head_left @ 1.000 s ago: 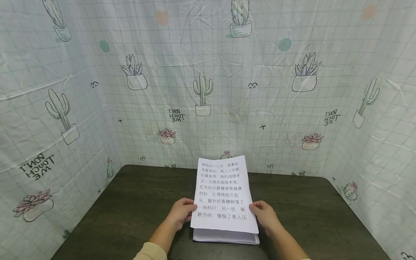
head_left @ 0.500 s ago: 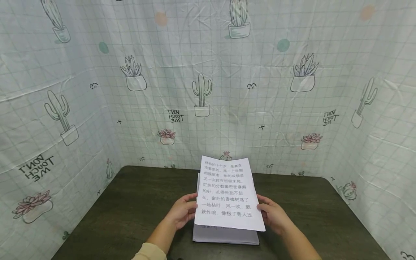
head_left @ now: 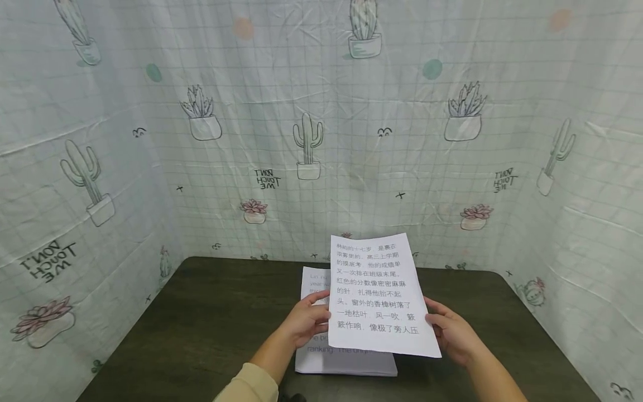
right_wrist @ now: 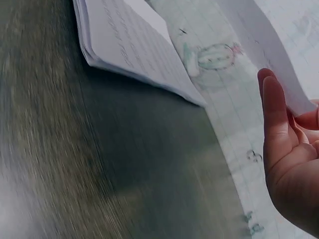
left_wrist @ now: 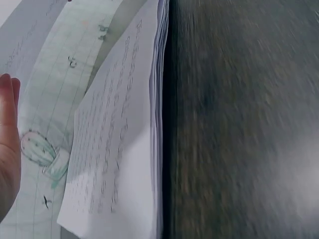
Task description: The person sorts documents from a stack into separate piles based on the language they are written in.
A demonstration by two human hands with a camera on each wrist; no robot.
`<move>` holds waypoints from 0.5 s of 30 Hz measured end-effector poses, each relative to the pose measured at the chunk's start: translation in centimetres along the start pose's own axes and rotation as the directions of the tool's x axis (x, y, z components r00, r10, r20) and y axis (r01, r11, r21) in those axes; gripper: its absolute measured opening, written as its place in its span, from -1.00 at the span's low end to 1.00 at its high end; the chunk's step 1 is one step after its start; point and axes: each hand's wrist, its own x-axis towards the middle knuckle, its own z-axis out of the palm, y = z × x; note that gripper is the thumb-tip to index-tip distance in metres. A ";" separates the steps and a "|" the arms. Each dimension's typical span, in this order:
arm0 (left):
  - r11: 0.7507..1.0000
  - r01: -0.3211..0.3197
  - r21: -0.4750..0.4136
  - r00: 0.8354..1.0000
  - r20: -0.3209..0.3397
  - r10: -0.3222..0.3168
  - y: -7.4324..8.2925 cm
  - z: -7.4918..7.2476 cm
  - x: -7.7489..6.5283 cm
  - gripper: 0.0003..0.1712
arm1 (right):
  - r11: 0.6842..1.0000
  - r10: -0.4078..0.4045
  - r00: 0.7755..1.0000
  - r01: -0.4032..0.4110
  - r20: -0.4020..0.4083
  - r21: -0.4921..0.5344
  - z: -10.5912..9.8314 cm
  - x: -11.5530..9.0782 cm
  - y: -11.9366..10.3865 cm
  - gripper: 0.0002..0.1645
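Between both hands a white sheet of paper [head_left: 377, 296], printed with large Chinese characters, is held up and tilted toward the head camera. At its left edge the left hand [head_left: 307, 322] pinches it; the right hand [head_left: 454, 334] pinches the right edge, thumb in front. Below and to the left lies a stack of paper [head_left: 346, 363] with English print on top, partly covered by the raised sheet. In the right wrist view the right hand [right_wrist: 294, 149] has its thumb and fingers at the sheet [right_wrist: 269, 50]. Only part of the left hand [left_wrist: 7, 134] shows in the left wrist view.
A dark wooden table [head_left: 221, 329] carries the stack. Behind it and on both sides hangs a pale gridded curtain [head_left: 346, 195] printed with cacti. A small dark object [head_left: 293, 397] shows at the bottom edge by the left sleeve [head_left: 251, 385].
Both hands have lifted the Chinese-printed sheet off the stack and carried it to the right. More of the English-printed page beneath now shows.
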 end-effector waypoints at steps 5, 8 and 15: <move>1.000 0.004 0.007 1.000 0.020 -0.004 0.3 1.5 0.6 -0.21 | 1.000 -0.013 1.000 0.013 0.024 0.020 -1.9 -0.8 -0.2 -0.16; 1.000 0.014 0.002 0.999 0.029 -0.014 0.2 2.4 0.9 -0.19 | 0.999 -0.022 0.999 0.021 0.041 0.040 -2.9 -1.2 -0.2 -0.14; 0.998 0.039 0.041 0.999 0.019 -0.040 0.0 4.9 1.6 -0.19 | 1.000 -0.017 1.000 0.017 0.024 0.007 -5.2 -2.1 -0.1 -0.12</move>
